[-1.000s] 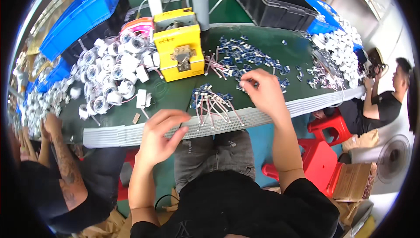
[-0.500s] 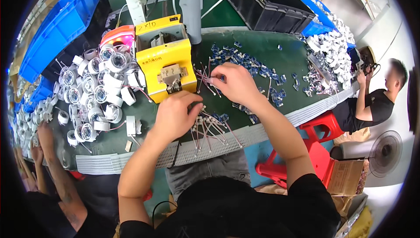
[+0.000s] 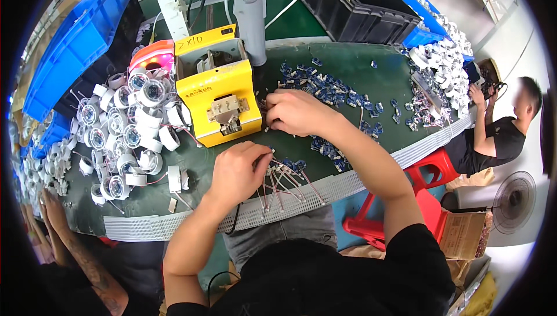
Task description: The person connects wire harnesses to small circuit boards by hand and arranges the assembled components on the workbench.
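My left hand [image 3: 239,172] is above the green table [image 3: 200,185], with the fingers bent and the thumb brought close to the first finger, so only a small gap can be there. Its fingertips are just at the upper end of a small group of wired boards [image 3: 299,165], whose thin pale wires [image 3: 279,188] spread toward me and reach over the light grey perforated strip [image 3: 331,191] at the table's near edge. Whether these fingers have hold of something, I cannot tell. My right hand [image 3: 299,113] is farther forward, with its back turned up and the fingers curled downward; the tips are beside the right side of the yellow machine [image 3: 217,98], close to some reddish wires [image 3: 263,106] that are mostly covered by my fingers. The thumb is near to the fingers, but I cannot tell if a wire is pinched between them. Beyond this hand and to its right lie many loose small blue boards [image 3: 325,88] with white parts on them. To the left of the machine is a big heap of white round housings [image 3: 125,136], several with clear round faces, and behind them a red-orange object [image 3: 152,55] shows a lit spot. A grey bottle-shaped object [image 3: 249,23] stands behind the machine, and a black crate [image 3: 365,23] is at the far side. At my right, a co-worker [image 3: 505,142] in dark clothes sits near another white heap [image 3: 444,60].
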Available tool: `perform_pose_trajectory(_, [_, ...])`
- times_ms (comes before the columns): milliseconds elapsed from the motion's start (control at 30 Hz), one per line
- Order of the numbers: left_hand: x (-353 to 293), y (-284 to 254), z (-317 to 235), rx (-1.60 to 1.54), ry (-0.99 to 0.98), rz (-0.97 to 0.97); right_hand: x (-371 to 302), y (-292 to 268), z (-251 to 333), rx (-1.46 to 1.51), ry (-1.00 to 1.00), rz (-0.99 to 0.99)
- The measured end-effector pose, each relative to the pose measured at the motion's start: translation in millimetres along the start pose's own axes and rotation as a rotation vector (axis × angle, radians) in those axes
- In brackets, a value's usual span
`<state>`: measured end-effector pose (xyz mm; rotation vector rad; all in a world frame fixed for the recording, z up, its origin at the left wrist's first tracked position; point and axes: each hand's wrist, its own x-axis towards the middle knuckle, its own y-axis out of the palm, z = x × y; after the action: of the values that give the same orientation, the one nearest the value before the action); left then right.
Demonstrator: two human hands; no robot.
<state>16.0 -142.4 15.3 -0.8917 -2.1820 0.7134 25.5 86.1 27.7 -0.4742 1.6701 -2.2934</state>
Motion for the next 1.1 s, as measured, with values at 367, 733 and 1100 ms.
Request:
perform_pose_trajectory(367, [55,29,-29,0.080,0.211,0.067,-63,-7,-34,1.582,0.084,-0.857])
perform_pose_trajectory(733, [84,128,-35,0.386,0.314,0.144,-112,-10,-61,1.527,0.258,-0.990])
perform_pose_trajectory(1100, [88,122,-7,0.246,0.289,0.125,-85,10,-79,1.593,0.253,-0.798])
